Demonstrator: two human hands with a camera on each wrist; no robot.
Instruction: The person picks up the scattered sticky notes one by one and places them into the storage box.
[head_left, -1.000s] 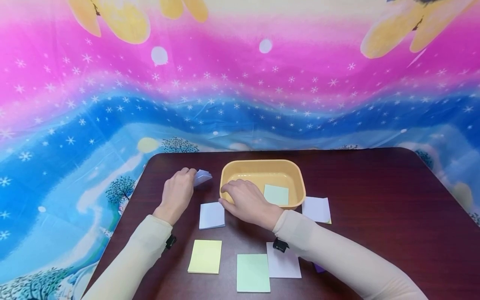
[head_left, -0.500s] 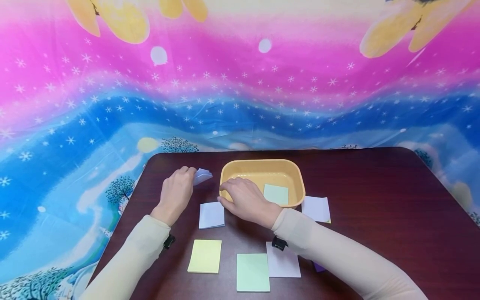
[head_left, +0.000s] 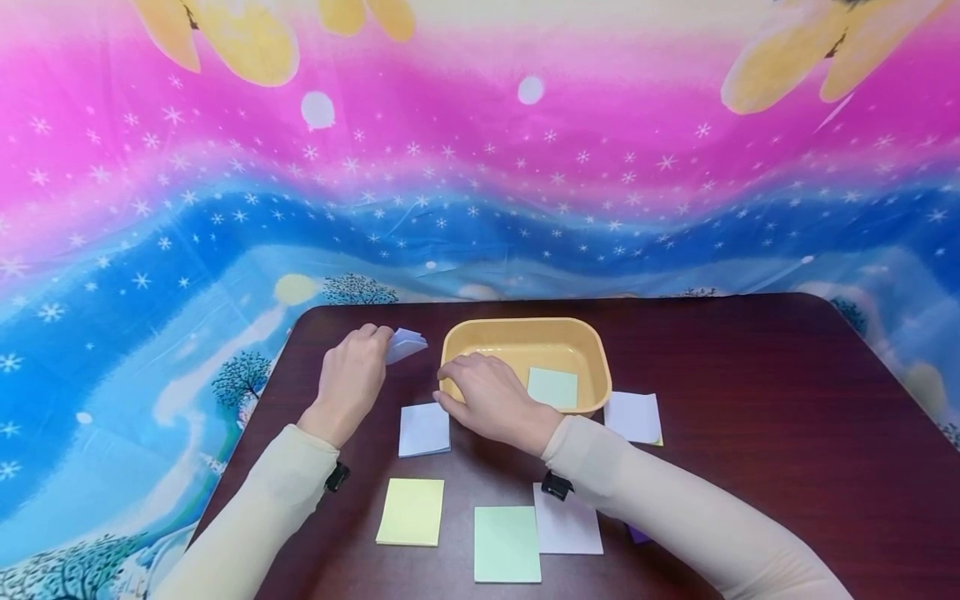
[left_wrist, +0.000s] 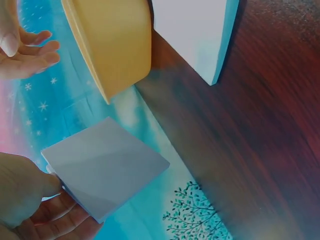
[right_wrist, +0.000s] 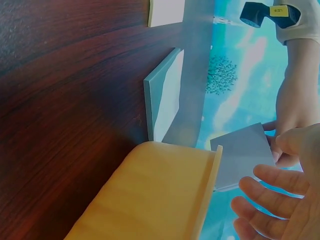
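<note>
My left hand [head_left: 348,379] pinches a pale lilac sticky-note pad [head_left: 406,345] by one edge, left of the yellow container. In the left wrist view the pad [left_wrist: 107,165] is tilted and raised above the table, thumb on one face and fingers behind. My right hand [head_left: 487,396] hovers over the container's near left corner. Its fingers [right_wrist: 272,197] are loosely bent and hold nothing, as the right wrist view shows. Inside the yellow container [head_left: 525,325] lies a pale green pad [head_left: 552,388]. A white-topped pad [head_left: 424,431] lies just below the container's left end.
Closer to me lie a yellow pad [head_left: 410,512], a green pad [head_left: 507,544] and a pale lilac pad [head_left: 577,529]. A purple item [head_left: 639,535] peeks out from under my right forearm. Right of the container is another white pad [head_left: 632,418]. A printed cloth [head_left: 480,167] hangs behind the table.
My left hand has risen slightly with the lilac pad. The right hand stays nearly still over the container's corner.
</note>
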